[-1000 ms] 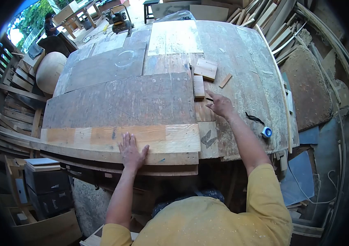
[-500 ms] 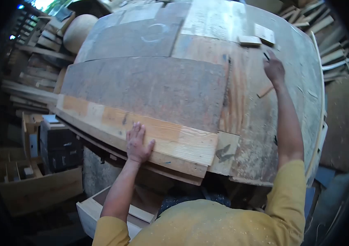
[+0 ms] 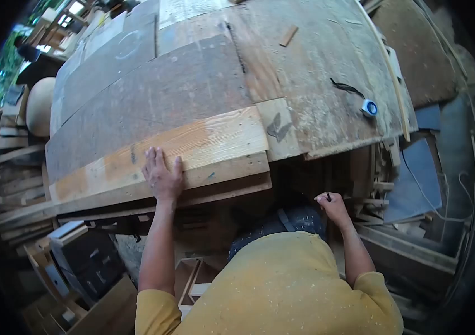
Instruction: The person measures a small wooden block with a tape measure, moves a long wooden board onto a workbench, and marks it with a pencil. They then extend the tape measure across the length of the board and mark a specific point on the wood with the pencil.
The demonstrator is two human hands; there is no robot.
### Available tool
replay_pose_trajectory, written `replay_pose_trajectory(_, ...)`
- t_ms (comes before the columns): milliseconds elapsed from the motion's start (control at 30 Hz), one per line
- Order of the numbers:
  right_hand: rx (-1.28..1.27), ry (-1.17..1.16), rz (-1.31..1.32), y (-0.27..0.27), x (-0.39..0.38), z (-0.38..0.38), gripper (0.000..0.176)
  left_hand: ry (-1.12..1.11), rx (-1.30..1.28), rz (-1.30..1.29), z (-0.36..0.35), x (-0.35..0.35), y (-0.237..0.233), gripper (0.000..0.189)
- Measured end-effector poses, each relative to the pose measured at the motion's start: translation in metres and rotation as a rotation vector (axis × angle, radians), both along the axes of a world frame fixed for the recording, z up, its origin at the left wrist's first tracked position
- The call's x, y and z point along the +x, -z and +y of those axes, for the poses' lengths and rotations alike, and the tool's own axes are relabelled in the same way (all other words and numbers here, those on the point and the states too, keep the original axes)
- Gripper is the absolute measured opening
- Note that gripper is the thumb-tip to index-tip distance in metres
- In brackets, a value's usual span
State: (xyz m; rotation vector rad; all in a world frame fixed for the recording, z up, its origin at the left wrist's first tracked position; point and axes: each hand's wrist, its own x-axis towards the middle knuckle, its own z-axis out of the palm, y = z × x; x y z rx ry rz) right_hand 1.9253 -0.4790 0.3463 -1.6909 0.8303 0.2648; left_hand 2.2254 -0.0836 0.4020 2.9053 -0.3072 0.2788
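My left hand [image 3: 164, 177] rests with fingers spread on the near edge of a long wooden board [image 3: 226, 135] with pale, raised grain. That board lies along the front of a large worktable [image 3: 327, 67]. Beside my waist, past the table's front edge, my right hand [image 3: 335, 209] is closed around a short dark pen-like stick, of which only a small end shows. A blue and white tape measure [image 3: 369, 108] with a black strap sits near the table's right front corner.
A small wood offcut [image 3: 289, 36] lies farther back on the table. Below on the left stand a dark case [image 3: 89, 251] and an open wooden drawer box [image 3: 106, 304]. Wood scraps and a blue-grey sheet [image 3: 414, 181] are at the right. A thin strip [image 3: 396, 84] runs along the table's right edge.
My right hand has come back from the far right of the table to beside my waist, still holding the dark stick. My left hand stays on the board. The view has shifted, revealing the tape measure.
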Motion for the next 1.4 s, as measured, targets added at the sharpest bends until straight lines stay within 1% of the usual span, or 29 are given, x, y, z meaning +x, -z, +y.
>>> replay_pose_trajectory(33, -0.075, 0.114, -0.003, 0.011, -0.034, -0.003, 0.019, 0.040, -0.009, 0.023, 0.006, 0.000, 0.004, 0.063)
replay_pose_trajectory(67, -0.149, 0.194, -0.016, 0.020, -0.059, -0.011, 0.020, 0.117, 0.027, 0.005, 0.006, -0.005, 0.002, 0.068)
replay_pose_trajectory(100, -0.128, 0.292, -0.005, 0.026, -0.076, -0.019, 0.021, 0.182, 0.065, -0.026, 0.005, -0.007, -0.004, 0.072)
replay_pose_trajectory(167, -0.078, 0.519, 0.005, 0.041, -0.111, -0.039, 0.021, 0.354, 0.153, 0.064, 0.002, -0.015, -0.018, 0.082)
replay_pose_trajectory(200, -0.161, 0.522, -0.019, 0.061, -0.123, -0.063, 0.021, 0.466, 0.195, 0.106, -0.006, -0.017, -0.018, 0.088)
replay_pose_trajectory(233, -0.124, 0.640, -0.025, 0.056, -0.121, -0.083, 0.022, 0.521, 0.263, 0.135, -0.009, -0.019, -0.013, 0.104)
replay_pose_trajectory(300, -0.048, 0.845, -0.081, 0.054, -0.104, -0.132, 0.022, 0.490, 0.345, 0.265, -0.036, -0.029, -0.030, 0.114)
replay_pose_trajectory(400, 0.030, 1.040, -0.202, 0.074, -0.061, -0.210, 0.022, 0.345, 0.294, 0.239, -0.044, -0.030, -0.012, 0.124)
replay_pose_trajectory(467, 0.065, 1.068, -0.072, 0.112, -0.032, -0.264, 0.030, 0.362, 0.299, 0.194, -0.045, -0.028, -0.003, 0.123)
replay_pose_trajectory(500, 0.149, 1.087, -0.239, 0.141, -0.023, -0.286, 0.032, 0.359, 0.310, 0.193, -0.042, -0.029, -0.004, 0.123)
replay_pose_trajectory(533, 0.187, 1.082, -0.265, 0.158, -0.009, -0.305, 0.032, 0.381, 0.319, 0.194, -0.043, -0.028, -0.004, 0.122)
replay_pose_trajectory(633, 0.276, 1.025, -0.287, 0.197, 0.016, -0.350, 0.030, 0.372, 0.316, 0.220, -0.050, -0.027, -0.014, 0.121)
replay_pose_trajectory(667, 0.316, 1.002, -0.288, 0.211, 0.023, -0.362, 0.030, 0.378, 0.315, 0.254, -0.039, -0.022, -0.009, 0.122)
replay_pose_trajectory(767, 0.397, 0.977, -0.254, 0.252, 0.038, -0.383, 0.028, 0.321, 0.306, 0.301, -0.051, -0.023, -0.021, 0.123)
replay_pose_trajectory(867, 0.378, 0.986, -0.201, 0.265, 0.040, -0.393, 0.027, 0.313, 0.334, 0.303, -0.047, -0.023, -0.019, 0.126)
replay_pose_trajectory(1033, 0.348, 0.941, -0.128, 0.272, 0.049, -0.394, 0.024, 0.298, 0.291, 0.294, -0.047, -0.024, -0.019, 0.125)
replay_pose_trajectory(1400, 0.251, 0.851, -0.065, 0.282, 0.051, -0.393, 0.018, 0.301, 0.290, 0.247, -0.038, -0.024, -0.008, 0.123)
